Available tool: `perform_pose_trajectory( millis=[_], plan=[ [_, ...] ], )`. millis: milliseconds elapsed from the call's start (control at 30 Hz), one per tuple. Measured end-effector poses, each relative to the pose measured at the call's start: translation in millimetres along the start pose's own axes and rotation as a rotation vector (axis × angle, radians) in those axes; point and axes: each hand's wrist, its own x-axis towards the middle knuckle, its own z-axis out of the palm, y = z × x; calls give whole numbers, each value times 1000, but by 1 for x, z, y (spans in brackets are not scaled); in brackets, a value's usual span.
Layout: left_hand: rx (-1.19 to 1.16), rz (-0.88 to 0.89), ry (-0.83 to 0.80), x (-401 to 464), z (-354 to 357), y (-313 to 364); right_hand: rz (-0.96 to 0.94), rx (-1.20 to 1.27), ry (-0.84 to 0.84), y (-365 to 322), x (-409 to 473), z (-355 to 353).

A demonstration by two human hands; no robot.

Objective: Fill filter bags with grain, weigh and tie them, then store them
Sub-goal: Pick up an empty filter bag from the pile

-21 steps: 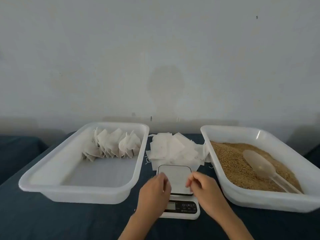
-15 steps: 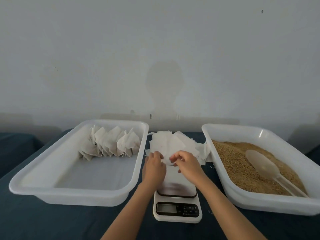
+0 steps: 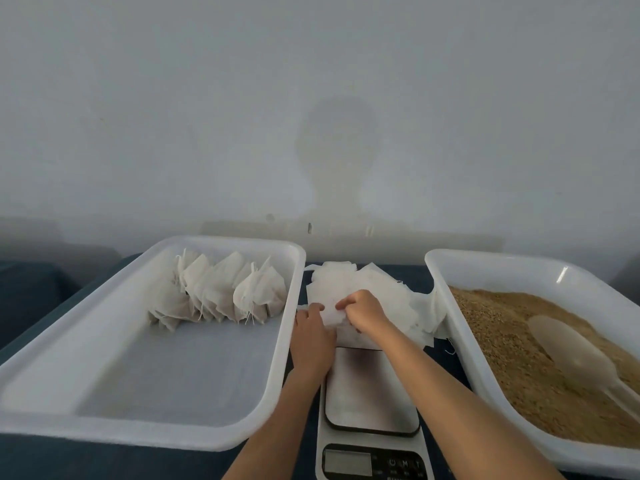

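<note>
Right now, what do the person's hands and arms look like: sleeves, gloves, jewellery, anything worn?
Both are bare. The left hand and right hand wear no gloves, and no rings, watch or bands show. Both forearms are uncovered down to the bottom edge of the picture, so no sleeve is in view. No markings show on them.

Pretty tight in the middle: the scale (image 3: 372, 389) and the pile of empty filter bags (image 3: 381, 296) sit squeezed between the left tray (image 3: 145, 431) and the grain tray (image 3: 446, 306). The left tray's near floor is open; filled bags (image 3: 221, 292) crowd its far end.
</note>
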Motion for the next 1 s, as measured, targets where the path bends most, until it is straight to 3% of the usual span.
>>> perform_pose_trajectory(
  millis=[233, 333, 533, 700, 867, 1000],
  plan=[
    [-212, 141, 108, -12, -1, 14, -238, 26, 339, -12, -16, -30],
    [-288, 208, 172, -20, -7, 24, -260, -13, 366, -14, -23, -47],
    [-486, 239, 135, -23, -11, 31, -301, -3, 294, -9, -25, -51],
    [-633, 58, 133, -11, -9, 35, -252, -3, 288, 2, -15, -47],
    [-730, -27, 90, -5, -7, 36, -265, -324, 342, 6, -8, -49],
    [-876, -85, 51, -6, -10, 41, -324, -366, 329, 6, -8, -55]
  ],
)
